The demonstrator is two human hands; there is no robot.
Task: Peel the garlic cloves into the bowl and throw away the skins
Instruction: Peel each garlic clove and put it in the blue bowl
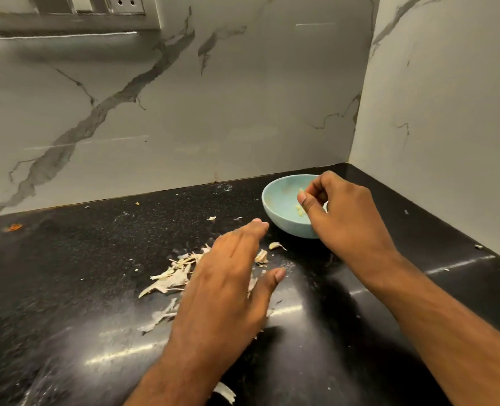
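Note:
A small light-blue bowl (281,206) sits on the black counter near the corner, with pale peeled garlic pieces (299,211) inside. My right hand (345,212) hovers over the bowl's right side with its fingers curled; whether it pinches anything is unclear. My left hand (228,276) lies flat with straight fingers over a pile of papery garlic skins (169,276). Two garlic cloves with skin lie just right of its fingers, one nearer the bowl (276,245) and one by the hand (261,256).
The black counter (67,273) is strewn with skin flecks, and a larger skin scrap (225,391) lies beside my left forearm. Marble walls (243,112) close the back and right sides. A small orange scrap (14,227) lies at the far left.

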